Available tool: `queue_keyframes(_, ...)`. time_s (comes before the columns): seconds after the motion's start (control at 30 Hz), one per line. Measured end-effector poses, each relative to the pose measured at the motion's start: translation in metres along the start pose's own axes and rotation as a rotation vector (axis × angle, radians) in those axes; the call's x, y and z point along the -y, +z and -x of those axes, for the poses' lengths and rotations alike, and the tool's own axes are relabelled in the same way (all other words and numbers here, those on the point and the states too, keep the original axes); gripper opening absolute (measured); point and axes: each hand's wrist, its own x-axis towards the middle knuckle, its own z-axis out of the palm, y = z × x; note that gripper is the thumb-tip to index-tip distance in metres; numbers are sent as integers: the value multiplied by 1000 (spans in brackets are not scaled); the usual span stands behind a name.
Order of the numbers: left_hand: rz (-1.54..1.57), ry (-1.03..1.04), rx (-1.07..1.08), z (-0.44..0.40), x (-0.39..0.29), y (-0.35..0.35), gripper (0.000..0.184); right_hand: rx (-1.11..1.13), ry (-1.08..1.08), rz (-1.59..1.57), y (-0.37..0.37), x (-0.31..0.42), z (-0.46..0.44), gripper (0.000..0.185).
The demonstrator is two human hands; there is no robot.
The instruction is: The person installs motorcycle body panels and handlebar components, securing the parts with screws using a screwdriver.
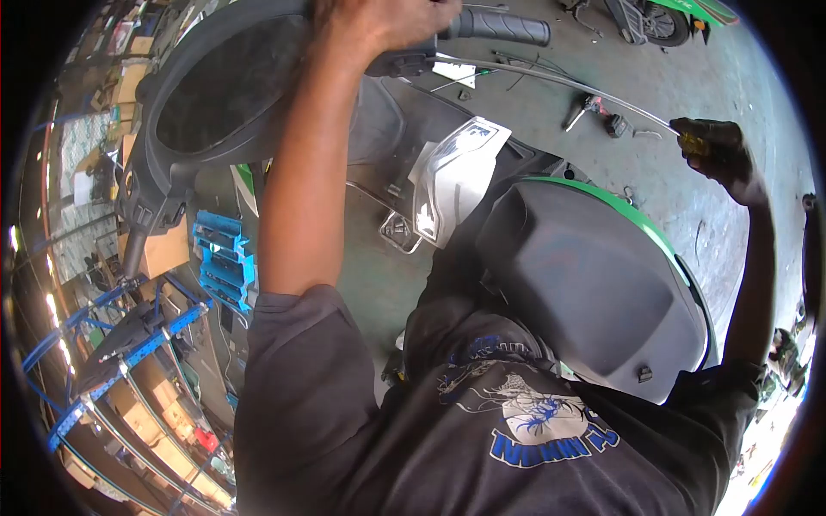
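Note:
My left hand (383, 24) is at the top edge, over the handlebar of a scooter beside its black rubber grip (503, 27). Its fingers look curled, partly cut off by the frame, and what they hold is hidden. On the right, my right hand (727, 159) is closed round a yellow, partly see-through handle (693, 144). From there a long, thin, pale rod or cable (594, 89) runs left to the dark housing below the handlebar. The scooter's black seat (576, 275) with green trim lies between my arms. A silver-white panel (460, 176) stands in front of it.
A red and black power drill (589, 110) lies on the grey floor beyond the scooter. Another green vehicle with a wheel (664, 26) is at the top right. On the left are a blue plastic rack (225, 258), blue-framed shelving (155, 348) and cardboard boxes (165, 249).

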Motion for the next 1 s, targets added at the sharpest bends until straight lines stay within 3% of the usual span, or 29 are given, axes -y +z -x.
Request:
queue_keyframes(0.03,-4,-15,6,2,-2,1,50,30,42,-117,2,-2,-8,42)
queue_keyframes(0.1,9,-19,85,2,-8,-7,50,-27,-92,126,60,32,-31,39)
queue_keyframes(0.17,-17,22,15,0,-1,3,49,-67,-309,231,104,50,-45,38)
queue_keyframes(0.23,28,24,36,1,-2,4,50,117,-105,122,109,64,-28,37)
queue_keyframes(0.3,-17,9,39,-4,9,17,49,20,-118,26,127,57,-1,42)
queue_keyframes(0.5,1,14,-113,4,-4,7,46,-242,117,-259,167,63,94,51)
queue_keyframes(0.63,-5,16,-125,3,-3,10,46,-348,76,-283,198,76,100,49)
queue_keyframes(0.93,-52,1,-127,7,-9,6,47,-446,208,-379,244,92,109,44)
queue_keyframes(1.0,-49,13,-134,0,-3,12,47,-481,155,-262,254,105,101,44)
